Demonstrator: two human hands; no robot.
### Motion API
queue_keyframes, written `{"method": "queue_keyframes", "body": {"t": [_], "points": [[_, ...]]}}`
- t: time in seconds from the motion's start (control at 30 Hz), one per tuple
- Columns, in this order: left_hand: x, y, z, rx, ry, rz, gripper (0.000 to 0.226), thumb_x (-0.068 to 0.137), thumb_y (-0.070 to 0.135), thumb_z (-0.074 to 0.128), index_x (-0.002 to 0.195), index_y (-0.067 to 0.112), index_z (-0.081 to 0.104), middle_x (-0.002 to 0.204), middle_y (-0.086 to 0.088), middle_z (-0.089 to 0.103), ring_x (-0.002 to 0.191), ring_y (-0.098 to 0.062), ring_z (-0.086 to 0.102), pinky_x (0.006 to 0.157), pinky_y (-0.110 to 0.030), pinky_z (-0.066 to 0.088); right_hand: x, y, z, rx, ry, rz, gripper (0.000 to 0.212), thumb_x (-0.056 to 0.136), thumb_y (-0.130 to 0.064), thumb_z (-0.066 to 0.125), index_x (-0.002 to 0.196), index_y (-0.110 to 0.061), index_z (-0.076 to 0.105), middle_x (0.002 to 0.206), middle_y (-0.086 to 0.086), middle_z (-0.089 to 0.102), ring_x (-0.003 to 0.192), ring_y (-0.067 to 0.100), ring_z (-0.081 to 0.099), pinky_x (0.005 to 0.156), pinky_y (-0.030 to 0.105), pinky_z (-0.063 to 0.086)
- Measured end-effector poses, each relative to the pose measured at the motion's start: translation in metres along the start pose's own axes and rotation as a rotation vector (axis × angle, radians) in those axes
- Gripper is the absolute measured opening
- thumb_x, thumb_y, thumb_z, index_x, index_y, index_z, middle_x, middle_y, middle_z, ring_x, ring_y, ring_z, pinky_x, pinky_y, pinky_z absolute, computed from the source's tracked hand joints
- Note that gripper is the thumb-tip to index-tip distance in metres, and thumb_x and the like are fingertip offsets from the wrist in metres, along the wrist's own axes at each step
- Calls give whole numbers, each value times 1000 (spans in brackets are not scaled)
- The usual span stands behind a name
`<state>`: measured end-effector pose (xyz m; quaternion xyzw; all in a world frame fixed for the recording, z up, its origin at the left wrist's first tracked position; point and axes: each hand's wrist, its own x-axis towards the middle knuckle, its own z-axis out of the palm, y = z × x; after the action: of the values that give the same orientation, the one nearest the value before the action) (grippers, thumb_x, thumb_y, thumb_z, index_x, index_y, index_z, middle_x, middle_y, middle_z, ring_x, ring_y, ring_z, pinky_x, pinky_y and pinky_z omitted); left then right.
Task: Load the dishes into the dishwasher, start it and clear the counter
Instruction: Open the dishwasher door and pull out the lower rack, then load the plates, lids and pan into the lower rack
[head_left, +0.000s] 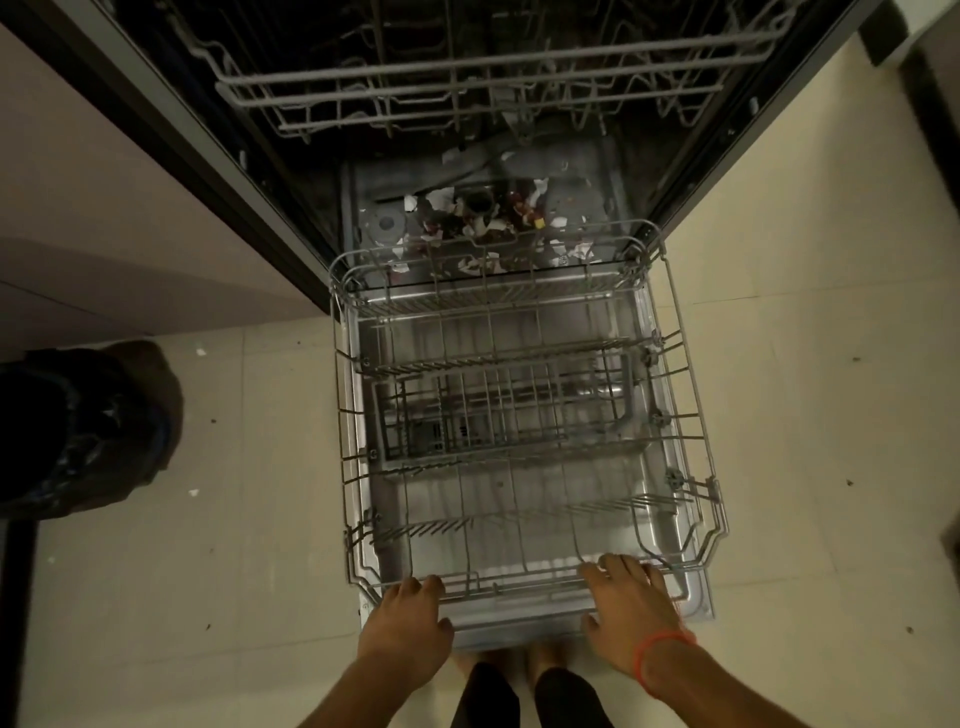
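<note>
The dishwasher stands open below me, its door (696, 597) folded flat over the floor. The lower wire rack (345, 415) is pulled out onto the door and holds no dishes. A cutlery basket (498, 410) sits in its middle. My left hand (410, 618) grips the rack's front rail at the left. At the right of that same rail, my right hand (628, 597) lies with its fingers curled over the wire. The upper rack (467, 88) is partly out above. White and dark red scraps of debris (478, 218) lie on the tub floor behind the lower rack.
A dark bin with a black liner (78, 426) stands on the tiled floor at the left. A cabinet side (104, 208) runs along the left of the dishwasher. My feet (519, 665) are just under the door's front edge.
</note>
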<state>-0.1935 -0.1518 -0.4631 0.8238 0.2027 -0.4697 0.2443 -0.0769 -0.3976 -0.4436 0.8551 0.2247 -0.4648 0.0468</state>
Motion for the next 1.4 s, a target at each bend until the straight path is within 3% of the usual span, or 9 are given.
{"method": "queue_keyframes", "body": {"t": [0.17, 0.37, 0.63, 0.87, 1.03, 1.2, 1.4], "points": [[-17, -8, -12, -116, -11, 0, 47, 101, 41, 49, 144, 26, 44, 149, -3, 47, 137, -23, 43, 112, -36, 41, -20, -16, -8, 59, 16, 23, 65, 95, -42, 48, 155, -31, 28, 162, 1, 25, 150, 23, 19, 124, 42, 11], [-50, -14, -30, -186, 34, 8, 52, 102, 45, 48, 151, 26, 40, 153, -4, 44, 140, -23, 42, 114, -35, 38, -43, -35, -31, 134, 116, 57, 63, 98, -50, 44, 155, -31, 28, 160, 2, 28, 149, 23, 23, 122, 41, 18], [-94, -15, -44, -245, 75, 4, 56, 103, 48, 48, 153, 27, 37, 151, -8, 47, 135, -28, 49, 111, -41, 43, -77, -58, -62, 164, 185, 80, 62, 101, -55, 39, 155, -28, 28, 162, 4, 26, 150, 23, 21, 123, 43, 16], [-151, -1, -57, -305, 168, 19, 68, 104, 55, 41, 161, 23, 23, 163, -9, 33, 146, -29, 37, 118, -42, 34, -126, -67, -72, 252, 236, 118, 63, 101, -56, 38, 156, -27, 28, 165, 4, 21, 153, 22, 15, 122, 42, 14], [-205, 19, -66, -338, 199, 44, 69, 105, 52, 43, 162, 21, 20, 166, -11, 26, 151, -29, 29, 122, -41, 29, -161, -54, -102, 389, 330, 175, 60, 101, -53, 43, 152, -23, 36, 159, 8, 34, 148, 27, 28, 117, 43, 26], [-261, 44, -69, -347, 224, 89, 70, 105, 52, 41, 163, 24, 14, 169, -12, 14, 157, -28, 13, 125, -42, 20, -207, -36, -141, 404, 439, 146, 60, 100, -52, 47, 152, -24, 38, 159, 9, 34, 148, 27, 27, 116, 47, 26], [-328, 54, -85, -449, 368, 118, 71, 104, 53, 43, 163, 26, 14, 170, -11, 11, 155, -29, 18, 125, -47, 24, -263, -57, -171, 435, 506, 85, 63, 99, -55, 45, 155, -28, 33, 163, 7, 27, 151, 26, 22, 119, 51, 23]]}}
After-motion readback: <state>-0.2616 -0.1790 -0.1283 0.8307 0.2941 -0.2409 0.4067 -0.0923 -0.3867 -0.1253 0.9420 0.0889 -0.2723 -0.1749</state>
